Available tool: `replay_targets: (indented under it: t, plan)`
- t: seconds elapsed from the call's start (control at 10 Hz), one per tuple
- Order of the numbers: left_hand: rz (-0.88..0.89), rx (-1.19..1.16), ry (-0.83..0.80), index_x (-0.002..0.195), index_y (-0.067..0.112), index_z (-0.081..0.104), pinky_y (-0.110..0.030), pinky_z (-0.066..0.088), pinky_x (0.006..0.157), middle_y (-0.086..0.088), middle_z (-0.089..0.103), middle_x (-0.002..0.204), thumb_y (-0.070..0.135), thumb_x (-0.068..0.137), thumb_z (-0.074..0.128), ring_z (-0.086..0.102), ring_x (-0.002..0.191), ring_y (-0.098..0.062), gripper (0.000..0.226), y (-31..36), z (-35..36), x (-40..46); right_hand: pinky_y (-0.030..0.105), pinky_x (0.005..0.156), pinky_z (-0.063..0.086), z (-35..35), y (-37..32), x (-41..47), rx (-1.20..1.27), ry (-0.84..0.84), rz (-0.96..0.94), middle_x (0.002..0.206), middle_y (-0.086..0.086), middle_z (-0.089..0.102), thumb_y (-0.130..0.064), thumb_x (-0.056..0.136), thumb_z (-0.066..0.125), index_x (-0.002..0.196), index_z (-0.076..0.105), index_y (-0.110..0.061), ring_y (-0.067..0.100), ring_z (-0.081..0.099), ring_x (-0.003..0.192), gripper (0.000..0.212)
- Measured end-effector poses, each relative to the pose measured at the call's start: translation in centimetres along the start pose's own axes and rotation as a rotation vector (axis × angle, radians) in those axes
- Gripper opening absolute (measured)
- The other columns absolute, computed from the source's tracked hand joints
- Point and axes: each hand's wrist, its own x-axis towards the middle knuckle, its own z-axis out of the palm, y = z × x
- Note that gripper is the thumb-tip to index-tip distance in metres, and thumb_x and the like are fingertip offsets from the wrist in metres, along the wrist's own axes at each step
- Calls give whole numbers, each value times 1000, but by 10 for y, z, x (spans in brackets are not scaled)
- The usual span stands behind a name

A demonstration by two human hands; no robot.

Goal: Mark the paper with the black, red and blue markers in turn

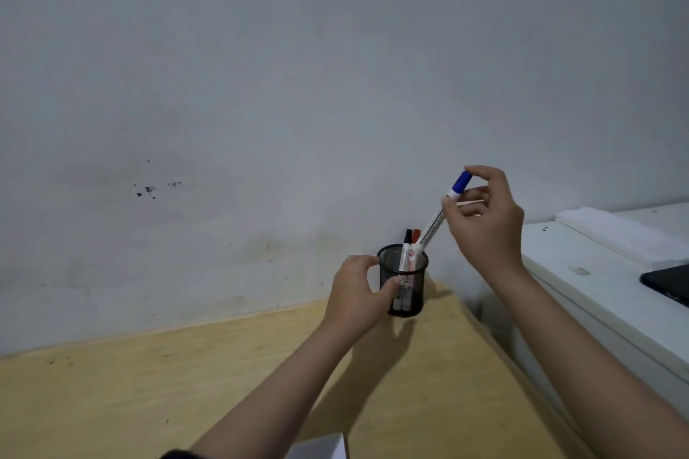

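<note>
Gripping the mesh cup (404, 285) on the table (112, 395), the left hand (358, 294) wraps its side beside the black marker (407, 239) and red marker (415, 239) inside, while the right hand (488, 220) pinches the tilted blue marker (443, 212), tip in the cup.

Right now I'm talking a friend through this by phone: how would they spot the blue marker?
Find the wooden table against the grey wall, then the black mesh pen cup near its far right corner, steadied by the left hand. The blue marker leans out of it, pinched in the right hand; its cap is blue, while the two beside it have black and red caps.
</note>
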Motion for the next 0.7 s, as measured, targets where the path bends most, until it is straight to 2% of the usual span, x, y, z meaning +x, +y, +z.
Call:
replay_targets:
  t: [0.1,0.3,0.4,0.5,0.6,0.7]
  plan:
    - [-1,58,-19,111,9,60,-17,31,80,-10,60,118,32,83,63,55,110,-21,37,-9,23,22,20,57,52,20,30,10,-105,-94,22,72,-1,63,-9,81,66,113,54,-18,4,60,51,36]
    - [1,70,35,102,7,66,-20,35,77,-11,63,106,33,82,65,58,100,-22,32,-22,44,37,39,62,57,47,80,0,-336,-351,217,66,8,68,-7,77,66,110,57,-15,21,66,63,35]
    - [9,59,62,97,7,67,-21,38,76,-11,64,102,33,80,67,58,97,-22,30,-24,46,37,43,64,57,54,92,-8,-383,-396,289,73,7,67,-10,77,65,111,56,-16,22,65,69,36]
    - [-4,77,31,99,5,65,-24,39,78,-11,62,105,33,82,65,57,99,-23,32,-20,43,35,45,72,57,55,90,-12,-381,-376,304,95,12,66,-16,78,67,125,49,-16,27,64,86,49]
    - [-22,66,-15,103,8,61,-23,37,80,-11,60,109,32,85,61,55,104,-24,30,-16,38,35,42,82,52,52,79,-12,-398,-341,289,121,16,57,-23,81,67,135,39,-15,31,58,107,62]
    - [5,50,5,109,7,58,-19,32,81,-10,58,115,30,86,59,52,109,-21,33,-1,23,25,37,83,49,39,43,-9,-305,-234,189,125,13,56,-23,82,66,133,43,-15,24,57,109,56]
